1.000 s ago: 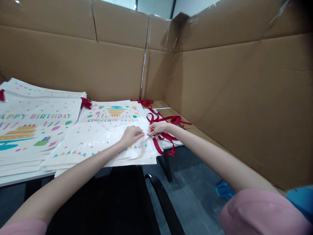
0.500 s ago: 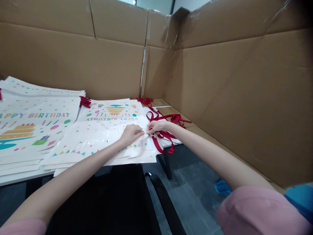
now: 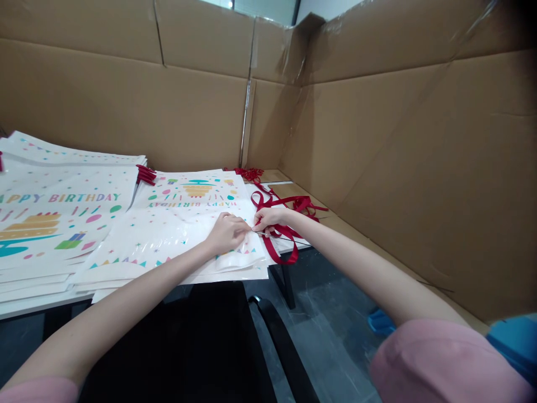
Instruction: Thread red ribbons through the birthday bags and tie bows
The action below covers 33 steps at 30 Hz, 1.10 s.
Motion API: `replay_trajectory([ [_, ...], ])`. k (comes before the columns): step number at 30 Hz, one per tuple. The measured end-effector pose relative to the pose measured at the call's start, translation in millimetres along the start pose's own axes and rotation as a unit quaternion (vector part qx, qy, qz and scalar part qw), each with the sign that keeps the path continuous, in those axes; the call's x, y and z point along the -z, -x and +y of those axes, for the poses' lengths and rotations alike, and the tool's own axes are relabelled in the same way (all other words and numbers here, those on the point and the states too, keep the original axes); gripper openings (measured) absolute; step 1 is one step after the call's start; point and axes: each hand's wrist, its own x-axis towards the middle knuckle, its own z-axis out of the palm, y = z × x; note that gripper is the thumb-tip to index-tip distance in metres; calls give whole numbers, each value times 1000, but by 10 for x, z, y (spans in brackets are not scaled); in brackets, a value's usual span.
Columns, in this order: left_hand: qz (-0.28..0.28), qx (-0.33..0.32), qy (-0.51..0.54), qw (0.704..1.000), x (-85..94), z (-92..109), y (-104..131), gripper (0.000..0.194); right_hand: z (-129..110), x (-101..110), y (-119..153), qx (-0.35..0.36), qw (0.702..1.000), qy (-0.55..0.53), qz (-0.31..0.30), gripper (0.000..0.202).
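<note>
A white printed birthday sheet [image 3: 142, 232], glossy like plastic, lies on a stack at the table's front edge. Over its right edge, my left hand [image 3: 229, 232] is closed, thumb and forefinger reaching my right fingertips; what they pinch is hidden. My right hand [image 3: 266, 218] is closed around a thin metal tool [image 3: 263, 233], whose exact kind I cannot make out. Red ribbon [image 3: 283, 258] loops around and below the right hand, hanging past the table edge. More red ribbon [image 3: 304, 202] lies tangled behind the right wrist.
To the left stands a thick stack of "Happy Birthday" sheets [image 3: 62, 190] with red ribbon ends [image 3: 146, 174] at its side. A red ribbon heap [image 3: 249, 174] is at the back. Tall cardboard walls [image 3: 377, 157] enclose the table; a black chair [image 3: 188, 341] is in front.
My left fingers have shifted slightly right and now meet my right fingertips. The sheet's lower right corner lies flatter. The tool has tilted a little; the ribbon loops barely moved.
</note>
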Motion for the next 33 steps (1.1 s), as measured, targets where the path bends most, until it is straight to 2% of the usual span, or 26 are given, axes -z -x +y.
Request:
replay_trajectory([
  [6, -32, -58, -87, 994, 1, 35, 29, 22, -10, -19, -7, -28, 999, 21, -5, 50],
  [15, -54, -61, -106, 991, 27, 60, 33, 22, -4, -125, 202, -69, 998, 9, 12, 41],
  [19, -57, -60, -109, 991, 22, 60, 35, 22, 28, -215, 360, -64, 997, 37, 32, 46],
  [22, -56, -55, -101, 992, 26, 64, 40, 21, 96, -265, 398, -61, 990, 107, 75, 51],
  [26, -62, -37, -96, 993, 21, 67, 49, 23, 168, -278, 329, -36, 954, 233, 183, 49],
  [28, -58, -19, -92, 994, 1, 55, 49, 32, 171, -268, 279, -13, 945, 256, 202, 45],
  [30, -60, 5, -90, 994, -30, 35, 44, 54, 152, -258, 230, 5, 943, 259, 209, 42],
  [33, -95, 42, -93, 990, -75, 4, 27, 77, 109, -256, 146, 24, 943, 256, 211, 39],
])
